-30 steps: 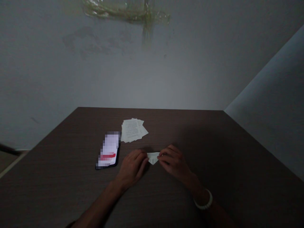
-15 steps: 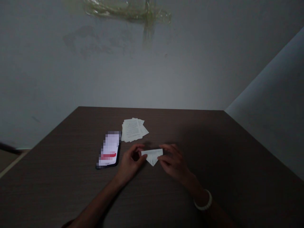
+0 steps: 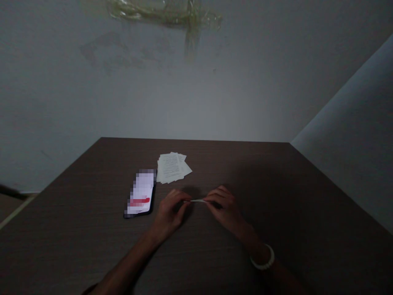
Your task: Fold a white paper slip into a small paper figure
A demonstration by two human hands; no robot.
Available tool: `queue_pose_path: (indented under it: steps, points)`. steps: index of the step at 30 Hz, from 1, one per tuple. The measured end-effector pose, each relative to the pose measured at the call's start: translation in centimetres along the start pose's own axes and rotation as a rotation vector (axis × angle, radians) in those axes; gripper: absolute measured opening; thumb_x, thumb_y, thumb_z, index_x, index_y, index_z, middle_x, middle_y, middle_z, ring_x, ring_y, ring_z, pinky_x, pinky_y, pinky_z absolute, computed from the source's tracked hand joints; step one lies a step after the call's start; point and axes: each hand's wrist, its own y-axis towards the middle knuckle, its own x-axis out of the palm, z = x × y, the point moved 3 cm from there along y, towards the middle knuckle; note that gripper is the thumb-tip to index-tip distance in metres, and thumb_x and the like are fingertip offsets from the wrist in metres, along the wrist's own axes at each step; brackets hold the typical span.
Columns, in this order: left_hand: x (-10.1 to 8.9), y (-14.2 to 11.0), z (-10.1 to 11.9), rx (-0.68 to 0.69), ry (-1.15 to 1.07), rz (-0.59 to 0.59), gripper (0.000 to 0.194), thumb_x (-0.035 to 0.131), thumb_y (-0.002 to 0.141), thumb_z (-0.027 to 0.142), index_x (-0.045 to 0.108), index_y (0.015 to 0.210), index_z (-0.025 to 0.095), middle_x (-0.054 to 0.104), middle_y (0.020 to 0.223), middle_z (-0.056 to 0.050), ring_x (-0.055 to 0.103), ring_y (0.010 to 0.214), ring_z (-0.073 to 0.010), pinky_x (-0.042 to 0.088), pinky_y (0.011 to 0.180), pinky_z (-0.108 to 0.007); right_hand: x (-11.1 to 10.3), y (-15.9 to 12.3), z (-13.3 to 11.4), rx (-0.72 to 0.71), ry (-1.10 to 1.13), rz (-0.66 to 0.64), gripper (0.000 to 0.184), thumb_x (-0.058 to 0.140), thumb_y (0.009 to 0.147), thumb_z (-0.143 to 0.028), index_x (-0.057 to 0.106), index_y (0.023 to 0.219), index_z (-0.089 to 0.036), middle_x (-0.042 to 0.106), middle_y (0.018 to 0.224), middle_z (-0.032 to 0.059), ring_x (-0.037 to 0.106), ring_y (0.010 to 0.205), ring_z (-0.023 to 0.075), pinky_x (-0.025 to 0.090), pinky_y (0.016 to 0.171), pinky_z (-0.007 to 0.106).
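Between my hands a folded piece of paper (image 3: 198, 200) appears edge-on, as a thin white line. My left hand (image 3: 172, 209) pinches its left end between thumb and fingers. At the right end, the thumb and fingers of my right hand (image 3: 223, 207) are closed on it in the same way. The paper's broad faces are turned out of sight. A white beaded bracelet (image 3: 264, 260) circles my right wrist.
Left of my left hand lies a phone (image 3: 141, 192) with its screen lit and partly blurred. Beyond it, a loose stack of printed paper sheets (image 3: 172, 167) rests on the dark wooden table (image 3: 233, 159). A wall (image 3: 196, 98) with tape on it stands behind the table's far edge.
The folded paper has tilted from showing a triangular face to being seen edge-on. My fingertips have closed on its two ends. The phone and the stack have stayed put.
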Motion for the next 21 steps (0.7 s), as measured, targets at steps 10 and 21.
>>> queue_pose_path:
  steps: [10, 21]
  points:
    - [1.3, -0.8, -1.0, 0.207, 0.528, -0.343, 0.017, 0.054, 0.085, 0.008, 0.066, 0.094, 0.017, 0.064, 0.090, -0.007, 0.052, 0.083, -0.0232, 0.041, 0.074, -0.036, 0.6, -0.8, 0.7, -0.028, -0.246, -0.242, 0.021, 0.066, 0.082, -0.008, 0.072, 0.092, -0.025, 0.067, 0.095, 0.0034, 0.054, 0.091, 0.0210, 0.047, 0.080, 0.034]
    - [1.2, -0.5, -0.7, 0.125, 0.485, -0.425, 0.017, 0.049, 0.093, 0.019, 0.066, 0.089, 0.016, 0.059, 0.090, -0.008, 0.052, 0.086, -0.0237, 0.041, 0.075, -0.037, -0.1, -0.7, 1.3, 0.017, -0.213, -0.296, 0.013, 0.067, 0.084, -0.016, 0.074, 0.091, -0.024, 0.064, 0.098, 0.0044, 0.053, 0.092, 0.0203, 0.047, 0.081, 0.034]
